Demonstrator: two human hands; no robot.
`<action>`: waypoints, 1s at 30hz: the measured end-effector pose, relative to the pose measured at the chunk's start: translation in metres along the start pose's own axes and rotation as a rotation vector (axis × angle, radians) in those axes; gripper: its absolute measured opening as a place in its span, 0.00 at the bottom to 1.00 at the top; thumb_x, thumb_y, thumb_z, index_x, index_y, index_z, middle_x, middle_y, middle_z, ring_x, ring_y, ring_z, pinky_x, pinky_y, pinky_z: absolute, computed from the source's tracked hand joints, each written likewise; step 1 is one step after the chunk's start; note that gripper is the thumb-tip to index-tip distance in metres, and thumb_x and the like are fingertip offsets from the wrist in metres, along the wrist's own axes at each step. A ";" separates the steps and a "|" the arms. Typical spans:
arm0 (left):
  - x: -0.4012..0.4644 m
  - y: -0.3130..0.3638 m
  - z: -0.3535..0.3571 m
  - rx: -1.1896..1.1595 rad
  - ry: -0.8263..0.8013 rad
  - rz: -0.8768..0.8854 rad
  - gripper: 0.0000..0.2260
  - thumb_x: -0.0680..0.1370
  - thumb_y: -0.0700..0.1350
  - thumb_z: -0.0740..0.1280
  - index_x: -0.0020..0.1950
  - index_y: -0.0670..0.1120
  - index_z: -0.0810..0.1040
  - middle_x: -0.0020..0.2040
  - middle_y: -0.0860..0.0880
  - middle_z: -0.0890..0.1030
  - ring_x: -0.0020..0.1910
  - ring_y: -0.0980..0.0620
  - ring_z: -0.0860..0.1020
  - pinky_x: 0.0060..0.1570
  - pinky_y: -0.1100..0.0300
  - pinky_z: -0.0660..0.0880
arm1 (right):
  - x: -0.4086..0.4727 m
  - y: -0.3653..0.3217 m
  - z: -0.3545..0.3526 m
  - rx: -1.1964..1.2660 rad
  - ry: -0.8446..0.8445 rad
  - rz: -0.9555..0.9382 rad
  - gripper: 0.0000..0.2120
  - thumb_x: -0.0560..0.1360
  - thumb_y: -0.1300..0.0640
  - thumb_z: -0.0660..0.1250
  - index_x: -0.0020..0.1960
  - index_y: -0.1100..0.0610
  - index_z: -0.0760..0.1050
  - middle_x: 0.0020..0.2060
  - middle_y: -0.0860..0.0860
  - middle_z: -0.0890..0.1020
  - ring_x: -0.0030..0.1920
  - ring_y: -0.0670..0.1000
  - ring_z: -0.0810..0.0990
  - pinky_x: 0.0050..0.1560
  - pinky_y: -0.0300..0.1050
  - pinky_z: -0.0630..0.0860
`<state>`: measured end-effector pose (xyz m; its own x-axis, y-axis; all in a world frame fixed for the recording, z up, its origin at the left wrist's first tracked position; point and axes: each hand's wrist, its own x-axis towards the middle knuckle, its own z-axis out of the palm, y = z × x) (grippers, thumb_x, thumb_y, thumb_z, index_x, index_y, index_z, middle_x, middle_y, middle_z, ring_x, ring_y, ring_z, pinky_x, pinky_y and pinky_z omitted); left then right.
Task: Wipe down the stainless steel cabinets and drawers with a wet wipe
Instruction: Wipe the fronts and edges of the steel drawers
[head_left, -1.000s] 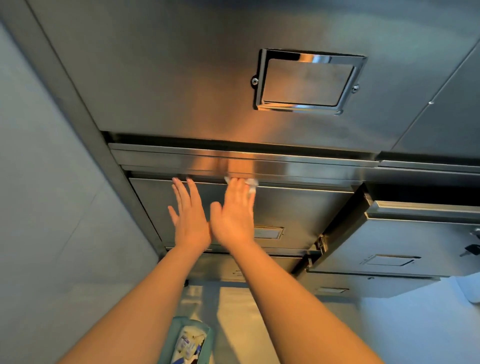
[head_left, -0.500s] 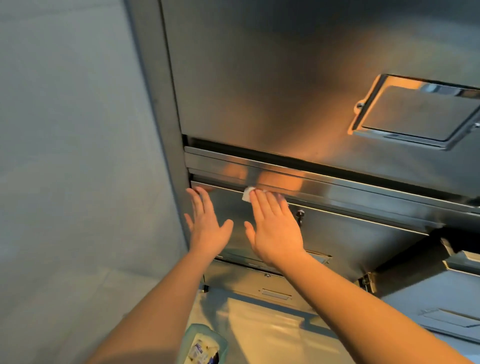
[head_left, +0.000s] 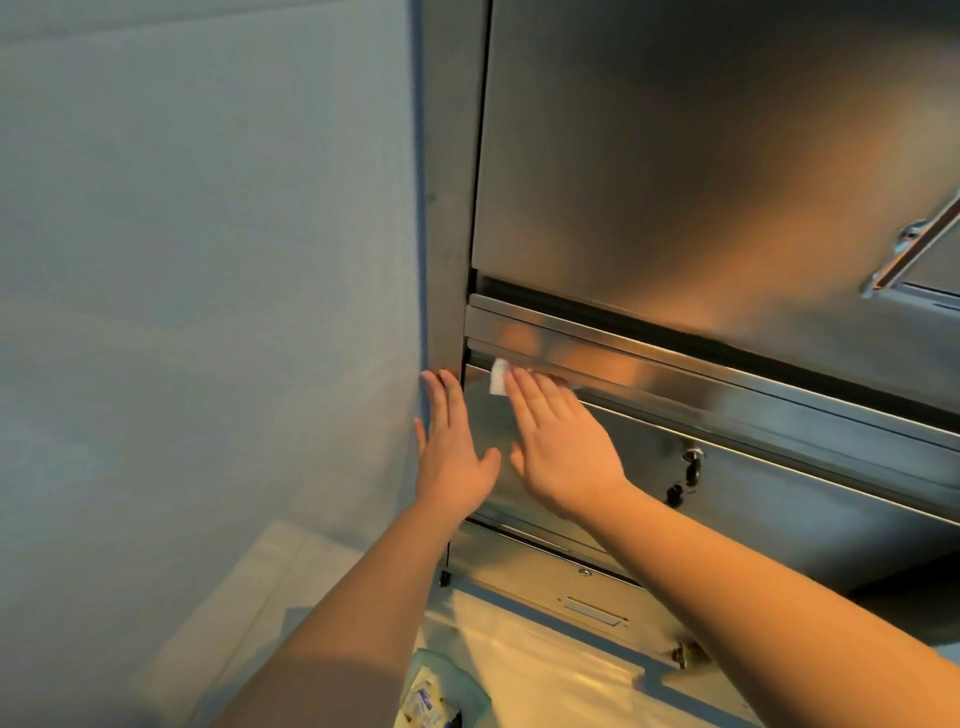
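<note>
Fingers of the left hand lie straight and together, flat against the left edge of a stainless steel drawer front, their tips reaching the cabinet's upright frame post where it meets the pale wall. That hand holds nothing. Just beside it, thumbs near each other but apart, the right hand also lies flat with straight fingers, pressing a white wet wipe against the top edge of the same drawer, right under the horizontal steel rail. Only a small corner of the wipe shows past the fingertips; the rest is hidden under the hand. Above the rail rises a large cabinet door, and a recessed chrome handle cuts in at the right edge of the view. Right of the right hand, a small lock sits in the drawer front with what seems to be a dark key hanging from it. Below, a lower drawer carries a recessed pull. At the bottom, between the forearms, is a teal container with small packets inside, blurred.
</note>
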<state>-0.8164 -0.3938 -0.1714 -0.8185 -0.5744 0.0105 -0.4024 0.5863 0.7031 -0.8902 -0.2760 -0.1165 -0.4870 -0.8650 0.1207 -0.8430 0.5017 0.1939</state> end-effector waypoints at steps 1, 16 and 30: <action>0.001 -0.001 0.002 0.004 -0.008 -0.003 0.50 0.78 0.49 0.68 0.73 0.54 0.24 0.73 0.54 0.23 0.75 0.55 0.31 0.74 0.51 0.35 | 0.015 -0.008 -0.001 0.019 0.003 -0.038 0.34 0.80 0.46 0.52 0.79 0.58 0.44 0.79 0.54 0.50 0.78 0.53 0.50 0.72 0.47 0.38; 0.000 -0.005 0.001 -0.018 -0.030 0.040 0.51 0.77 0.53 0.69 0.74 0.55 0.24 0.67 0.59 0.17 0.76 0.54 0.33 0.73 0.53 0.37 | 0.024 -0.008 0.005 0.026 0.032 -0.044 0.33 0.80 0.48 0.54 0.79 0.55 0.44 0.79 0.52 0.53 0.78 0.52 0.54 0.74 0.48 0.46; 0.002 -0.011 0.008 -0.068 -0.001 0.059 0.54 0.75 0.46 0.70 0.66 0.63 0.19 0.66 0.65 0.17 0.78 0.52 0.39 0.75 0.50 0.42 | -0.023 0.022 0.005 -0.010 0.000 0.064 0.36 0.79 0.47 0.59 0.78 0.56 0.43 0.78 0.54 0.57 0.77 0.54 0.58 0.75 0.53 0.47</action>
<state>-0.8166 -0.3973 -0.1847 -0.8404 -0.5394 0.0528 -0.3246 0.5790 0.7479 -0.8986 -0.2452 -0.1201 -0.5397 -0.8313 0.1329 -0.8081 0.5558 0.1953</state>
